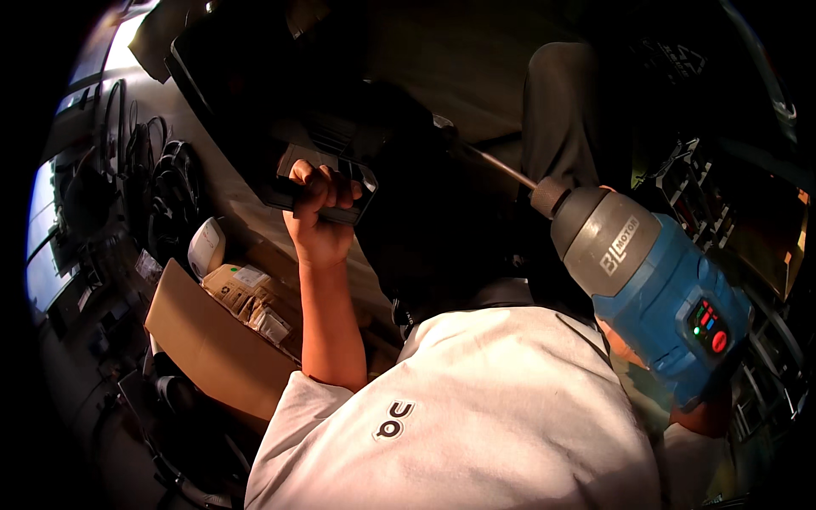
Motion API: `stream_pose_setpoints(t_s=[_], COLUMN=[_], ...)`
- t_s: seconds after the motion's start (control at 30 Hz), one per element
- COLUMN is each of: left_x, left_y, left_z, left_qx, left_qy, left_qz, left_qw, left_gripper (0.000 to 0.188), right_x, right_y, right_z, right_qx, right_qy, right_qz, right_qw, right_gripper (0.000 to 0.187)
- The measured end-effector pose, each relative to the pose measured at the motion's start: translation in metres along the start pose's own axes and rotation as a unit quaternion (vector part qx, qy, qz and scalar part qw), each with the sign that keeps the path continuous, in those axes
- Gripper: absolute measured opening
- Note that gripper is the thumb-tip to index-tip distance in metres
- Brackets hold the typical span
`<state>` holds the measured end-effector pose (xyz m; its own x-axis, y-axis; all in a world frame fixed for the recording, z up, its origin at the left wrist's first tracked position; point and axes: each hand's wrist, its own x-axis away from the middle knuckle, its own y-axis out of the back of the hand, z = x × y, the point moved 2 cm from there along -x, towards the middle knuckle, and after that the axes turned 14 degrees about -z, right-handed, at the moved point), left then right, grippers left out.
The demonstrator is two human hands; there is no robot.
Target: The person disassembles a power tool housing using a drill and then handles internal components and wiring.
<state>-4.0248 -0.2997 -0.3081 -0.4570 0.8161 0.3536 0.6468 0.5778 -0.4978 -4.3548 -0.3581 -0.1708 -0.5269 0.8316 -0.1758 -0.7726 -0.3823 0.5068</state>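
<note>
Your right hand (625, 344) is closed around the blue and grey power driver (654, 285); the tool body hides most of the fingers. The driver is located at the right, with its slender bit (503, 167) directed up and to the left, and coloured lights show on its rear panel (709, 326). Your left hand (321, 200) has its fingers curled over a dark rectangular part (367, 194); deep shadow obscures the part's full shape. The bit tip is apart from your left hand. Below and left of that hand stands a cardboard box (217, 336) with brown packages (246, 293). A white rounded object (206, 246) is beside them. Coiled black cables (174, 187) are farther up.
</note>
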Motion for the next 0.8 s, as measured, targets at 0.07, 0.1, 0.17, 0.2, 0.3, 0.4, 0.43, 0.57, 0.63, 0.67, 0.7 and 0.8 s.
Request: stream_pose_setpoints(t_s=[0.07,0.1,0.17,0.2,0.3,0.4,0.43,0.57,0.63,0.67,0.7,0.8], left_x=[0.001,0.001,0.0,0.0,0.0,0.0,0.001,0.002,0.004,0.003,0.002,0.009], left_y=[0.005,0.005,0.002,0.004,0.007,0.003,0.003,0.005,0.007,0.006,0.003,-0.007], left_z=[0.001,-0.001,0.001,0.001,0.003,0.002,0.002,0.001,0.001,0.001,0.001,-0.001], left_qx=[-0.012,-0.018,-0.021,-0.021,-0.021,-0.018,-0.024,-0.04,-0.046,-0.048,-0.049,-0.063], left_qy=[-0.006,-0.012,-0.011,-0.012,-0.016,-0.016,-0.02,-0.029,-0.035,-0.039,-0.043,-0.047], left_qz=[-0.003,-0.006,-0.008,-0.007,-0.005,-0.005,-0.004,-0.019,-0.03,-0.03,-0.03,-0.104], left_qw=[1.0,1.0,1.0,1.0,1.0,1.0,1.0,0.999,0.998,0.998,0.997,0.992], left_gripper=[0.019,0.019,0.02,0.019,0.019,0.02,0.02,0.021,0.019,0.019,0.019,0.041], right_x=[-0.001,-0.003,-0.004,-0.008,-0.012,-0.02,-0.021,-0.034,-0.043,-0.047,-0.05,-0.062], right_y=[0.001,0.001,0.002,0.001,-0.002,-0.003,-0.003,-0.008,-0.016,-0.018,-0.021,-0.019], right_z=[-0.007,-0.01,-0.012,-0.013,-0.019,-0.022,-0.024,-0.028,-0.028,-0.028,-0.029,-0.02], right_qx=[-0.015,-0.022,-0.024,-0.025,-0.036,-0.042,-0.046,-0.057,-0.063,-0.06,-0.054,-0.008], right_qy=[0.0,0.0,-0.008,-0.011,-0.015,-0.015,-0.016,-0.012,-0.006,-0.003,0.0,-0.018], right_qz=[-0.002,-0.002,-0.002,0.004,0.001,-0.001,-0.001,0.005,0.009,0.008,0.004,0.034], right_qw=[1.0,1.0,1.0,1.0,0.999,0.999,0.999,0.998,0.998,0.998,0.999,0.999], right_gripper=[0.052,0.052,0.052,0.052,0.052,0.053,0.053,0.053,0.054,0.054,0.054,0.059])
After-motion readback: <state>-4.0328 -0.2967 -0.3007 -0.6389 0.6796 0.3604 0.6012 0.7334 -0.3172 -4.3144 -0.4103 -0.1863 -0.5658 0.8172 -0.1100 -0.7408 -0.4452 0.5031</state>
